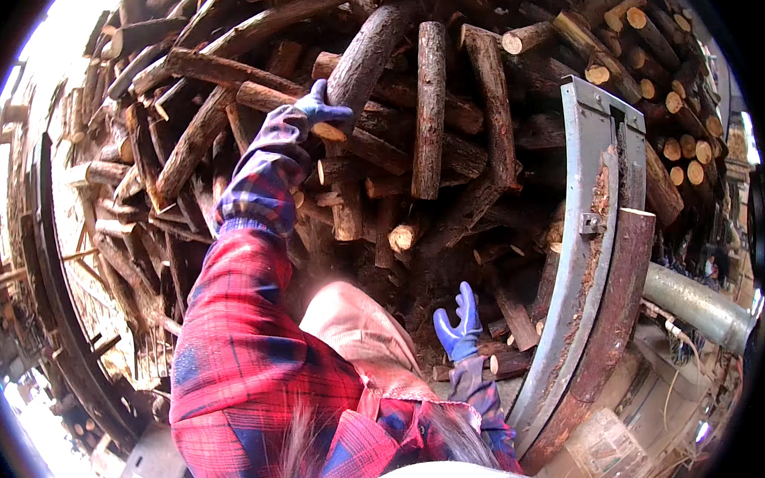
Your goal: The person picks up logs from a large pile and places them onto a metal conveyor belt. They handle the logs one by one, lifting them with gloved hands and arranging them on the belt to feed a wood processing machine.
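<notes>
The log in hand (369, 58) lies at 12 o'clock, on the upper part of the log pile (195, 143), slanting with its pale cut end down toward 11 o'clock. The left hand (321, 106), gloved, is in contact with its side near that end. Two digits show, spread apart; whether the others close underneath cannot be told.

The right hand (459, 325), between 4 and 5 o'clock, is unladen, palm visible, fingers extended and apart, touching no log. A metal rail (579, 190) runs from 2 to 5 o'clock, with a long log (618, 285) along its outer side.

Assessment: one hand at one end appears insufficient for a log of this thickness. Recommended: bring the right hand under the shaft, wrap the fingers fully, and keep them clear of the standing log (429, 111) just clockwise. Draw slowly; neighbouring logs may roll. Feet should be set before taking weight.
</notes>
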Tool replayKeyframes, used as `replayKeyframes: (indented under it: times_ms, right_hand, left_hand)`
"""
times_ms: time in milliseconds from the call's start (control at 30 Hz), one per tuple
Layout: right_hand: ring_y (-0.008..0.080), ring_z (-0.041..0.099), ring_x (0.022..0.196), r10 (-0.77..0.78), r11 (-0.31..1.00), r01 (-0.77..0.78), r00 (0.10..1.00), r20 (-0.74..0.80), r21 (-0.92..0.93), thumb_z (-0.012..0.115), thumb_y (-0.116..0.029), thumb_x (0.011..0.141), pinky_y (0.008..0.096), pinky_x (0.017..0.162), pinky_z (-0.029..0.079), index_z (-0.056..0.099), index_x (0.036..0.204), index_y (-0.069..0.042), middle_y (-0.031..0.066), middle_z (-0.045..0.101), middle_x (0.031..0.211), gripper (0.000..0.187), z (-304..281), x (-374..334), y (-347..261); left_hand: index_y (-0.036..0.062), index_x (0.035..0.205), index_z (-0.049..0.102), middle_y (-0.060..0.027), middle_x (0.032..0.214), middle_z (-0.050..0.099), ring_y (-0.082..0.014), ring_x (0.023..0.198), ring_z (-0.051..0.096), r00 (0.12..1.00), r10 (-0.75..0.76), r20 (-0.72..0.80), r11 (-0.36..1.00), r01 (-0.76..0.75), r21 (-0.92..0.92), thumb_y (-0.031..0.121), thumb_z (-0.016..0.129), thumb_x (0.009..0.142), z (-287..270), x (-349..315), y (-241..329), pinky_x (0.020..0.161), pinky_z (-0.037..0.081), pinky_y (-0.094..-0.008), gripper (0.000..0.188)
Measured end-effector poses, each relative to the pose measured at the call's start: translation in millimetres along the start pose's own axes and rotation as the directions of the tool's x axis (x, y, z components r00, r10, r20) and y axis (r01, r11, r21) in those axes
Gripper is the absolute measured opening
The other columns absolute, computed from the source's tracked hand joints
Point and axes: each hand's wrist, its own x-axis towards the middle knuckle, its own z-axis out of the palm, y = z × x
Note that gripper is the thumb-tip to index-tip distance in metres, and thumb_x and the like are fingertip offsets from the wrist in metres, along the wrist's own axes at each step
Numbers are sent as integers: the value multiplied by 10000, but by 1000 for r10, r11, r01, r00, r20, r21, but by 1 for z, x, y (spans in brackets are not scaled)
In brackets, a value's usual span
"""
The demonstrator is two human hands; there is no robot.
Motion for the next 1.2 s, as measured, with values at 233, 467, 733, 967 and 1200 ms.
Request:
replayKeyframes:
  times_ms: [233,467,733,967,1200]
  right_hand:
    - [347,429,1366,144,838,-224,970,194,498,730,-90,880,460,1109,380,260,1572,-170,196,348,1562,840,39,84,-38]
    - [205,438,1353,-168,752,-99,927,334,652,694,-452,926,376,1107,388,298,1547,-42,95,457,1465,843,138,292,-85]
    - [264,613,1207,-228,331,-863,319,920,381,569,-419,979,416,1086,475,473,1447,-30,153,589,1372,616,158,193,-87]
    - [234,571,1182,-126,651,-468,710,692,598,805,-268,834,401,1049,471,406,1457,-37,97,552,1353,776,96,32,-11]
    - [244,538,1228,-207,625,-216,881,426,750,871,-167,730,420,1083,427,351,1523,-71,108,564,1349,953,-55,23,-18]
  left_hand:
    - [44,1527,203,-162,1296,603,-255,1127,623,989,136,-52,768,-139,-625,153,940,662,60,-17,-36,956,529,-369,1142]
    - [-2,1424,343,-175,1211,632,-262,1045,663,997,41,-65,444,-77,-893,156,889,731,128,-83,3,902,566,-391,897]
    - [73,1400,480,-77,1256,617,-177,1162,590,973,-6,233,512,203,-835,322,768,888,123,-285,-7,968,497,-366,637]
    - [71,1376,580,-95,1300,633,-212,1120,608,923,-315,221,2,234,-972,505,579,978,210,-275,-17,997,481,-379,589]
    - [69,1450,493,-119,1368,590,-301,1223,556,994,0,108,-49,108,-993,610,550,948,255,-306,174,1061,453,-479,740]
